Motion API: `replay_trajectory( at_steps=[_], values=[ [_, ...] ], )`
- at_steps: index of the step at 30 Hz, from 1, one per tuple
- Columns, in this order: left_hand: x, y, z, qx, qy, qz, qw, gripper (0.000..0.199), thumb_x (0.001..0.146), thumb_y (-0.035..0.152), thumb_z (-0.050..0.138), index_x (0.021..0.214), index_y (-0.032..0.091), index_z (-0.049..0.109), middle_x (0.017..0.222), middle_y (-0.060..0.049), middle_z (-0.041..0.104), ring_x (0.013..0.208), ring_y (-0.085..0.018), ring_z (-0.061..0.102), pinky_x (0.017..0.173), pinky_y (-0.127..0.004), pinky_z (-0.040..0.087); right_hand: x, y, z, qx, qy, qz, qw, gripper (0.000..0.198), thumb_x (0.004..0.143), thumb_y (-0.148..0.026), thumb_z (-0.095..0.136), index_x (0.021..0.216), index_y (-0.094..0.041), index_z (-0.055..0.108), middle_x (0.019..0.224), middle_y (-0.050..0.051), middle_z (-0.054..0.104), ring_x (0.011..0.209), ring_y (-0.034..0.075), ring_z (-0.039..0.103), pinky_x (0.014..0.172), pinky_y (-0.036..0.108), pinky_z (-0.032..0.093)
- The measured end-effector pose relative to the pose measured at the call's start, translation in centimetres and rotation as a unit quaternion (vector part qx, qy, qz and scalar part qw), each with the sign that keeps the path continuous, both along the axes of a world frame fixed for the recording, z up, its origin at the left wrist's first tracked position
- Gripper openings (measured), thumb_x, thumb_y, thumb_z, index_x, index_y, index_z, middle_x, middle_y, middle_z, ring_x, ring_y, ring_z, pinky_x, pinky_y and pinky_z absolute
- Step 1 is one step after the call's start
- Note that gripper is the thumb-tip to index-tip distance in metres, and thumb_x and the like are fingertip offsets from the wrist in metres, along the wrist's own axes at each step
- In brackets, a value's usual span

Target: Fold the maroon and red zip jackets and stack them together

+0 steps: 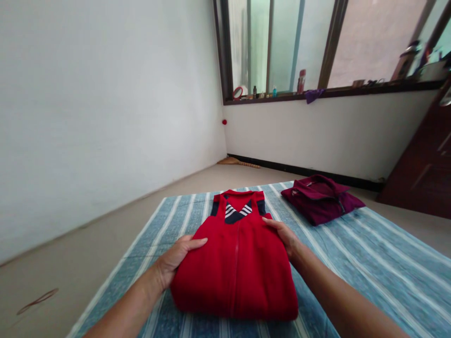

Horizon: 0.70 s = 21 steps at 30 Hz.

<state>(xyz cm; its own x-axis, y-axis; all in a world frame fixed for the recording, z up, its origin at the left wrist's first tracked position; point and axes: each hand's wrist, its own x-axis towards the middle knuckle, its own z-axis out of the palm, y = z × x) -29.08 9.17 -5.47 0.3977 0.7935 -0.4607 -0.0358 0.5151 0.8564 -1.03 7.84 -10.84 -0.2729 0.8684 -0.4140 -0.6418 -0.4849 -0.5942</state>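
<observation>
Jacket of folded red cloth (236, 267) lies lengthwise away between left hand (173, 259) and right hand (286, 237); fingers (197, 243) hold both sides.

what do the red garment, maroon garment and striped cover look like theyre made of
Red garment: thick, matte fabric, perhaps sweatshirt knit, judging by its soft, rounded folds. Maroon garment: soft-looking cloth, with dull, creased folds; fibre unclear. Striped cover: probably woven cloth, matte, lying flat with no visible shine.

The jacket (225, 263) is red with navy blocks and slanted white stripes. The other garment (320, 202) is maroon. The sheet (355, 258) is blue with pale stripes, the wall (105, 94) white, the door (419, 164) dark reddish-brown.
</observation>
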Motion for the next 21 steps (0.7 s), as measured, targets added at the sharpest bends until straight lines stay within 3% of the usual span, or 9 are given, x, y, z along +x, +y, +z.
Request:
replay_trajectory(
  at_steps=[3, 6, 9, 13, 17, 21],
  values=[
    [-0.3, -1.1, -0.1, -0.016, 0.019, -0.006, 1.000, 0.041, 0.058, 0.029, 0.082, 0.093, 0.012, 0.069, 0.085, -0.012, 0.075, 0.082, -0.031, 0.071, 0.084, -0.040, 0.053, -0.4, -1.1, -0.1, -0.026, 0.010, -0.008, 1.000, 0.025, 0.086, -0.023, 0.053, 0.101, -0.007, 0.064, 0.081, 0.011, 0.073, 0.077, 0.020, 0.071, 0.084, 0.031, 0.052],
    [-0.8, -2.7, -0.3, -0.033, 0.020, -0.005, 0.999, 0.041, 0.063, 0.038, 0.079, 0.095, 0.014, 0.070, 0.090, -0.013, 0.075, 0.092, -0.033, 0.069, 0.086, -0.040, 0.053, -0.7, -2.7, -0.5, -0.025, 0.013, -0.013, 1.000, 0.028, 0.086, -0.030, 0.055, 0.101, -0.008, 0.064, 0.083, 0.010, 0.073, 0.079, 0.021, 0.070, 0.085, 0.031, 0.052],
    [-1.6, -4.7, -0.2, -0.015, -0.006, 0.003, 1.000, 0.051, 0.067, 0.044, 0.076, 0.108, 0.017, 0.066, 0.102, -0.011, 0.074, 0.099, -0.032, 0.067, 0.088, -0.041, 0.053, -0.9, -5.2, -0.6, 0.014, 0.017, -0.030, 0.999, 0.036, 0.079, -0.036, 0.065, 0.106, -0.013, 0.062, 0.093, 0.008, 0.073, 0.088, 0.022, 0.069, 0.087, 0.033, 0.051],
    [-2.1, -6.2, 0.2, 0.030, 0.009, -0.024, 0.999, 0.069, 0.061, 0.037, 0.081, 0.123, 0.018, 0.057, 0.111, -0.009, 0.071, 0.102, -0.033, 0.066, 0.089, -0.043, 0.052, -1.3, -7.9, -0.1, 0.095, 0.000, -0.055, 0.994, 0.051, 0.067, -0.025, 0.075, 0.114, -0.018, 0.055, 0.105, 0.007, 0.071, 0.094, 0.025, 0.068, 0.088, 0.038, 0.050],
    [-1.6, -6.4, 0.3, 0.057, 0.031, -0.016, 0.998, 0.071, 0.061, 0.035, 0.081, 0.125, 0.015, 0.055, 0.111, -0.011, 0.070, 0.101, -0.032, 0.066, 0.090, -0.042, 0.052, -1.6, -8.1, 0.2, 0.082, -0.054, -0.062, 0.993, 0.064, 0.054, -0.011, 0.072, 0.114, -0.018, 0.053, 0.092, 0.006, 0.073, 0.082, 0.026, 0.069, 0.081, 0.041, 0.052],
    [-1.2, -6.7, 0.0, 0.065, 0.046, 0.031, 0.996, 0.071, 0.057, 0.034, 0.083, 0.122, 0.017, 0.058, 0.108, -0.010, 0.072, 0.099, -0.031, 0.067, 0.088, -0.041, 0.053, -1.6, -7.5, -0.5, 0.088, -0.082, -0.076, 0.990, 0.069, 0.051, -0.009, 0.067, 0.117, -0.021, 0.051, 0.091, 0.004, 0.072, 0.079, 0.025, 0.069, 0.079, 0.041, 0.052]
  ],
)
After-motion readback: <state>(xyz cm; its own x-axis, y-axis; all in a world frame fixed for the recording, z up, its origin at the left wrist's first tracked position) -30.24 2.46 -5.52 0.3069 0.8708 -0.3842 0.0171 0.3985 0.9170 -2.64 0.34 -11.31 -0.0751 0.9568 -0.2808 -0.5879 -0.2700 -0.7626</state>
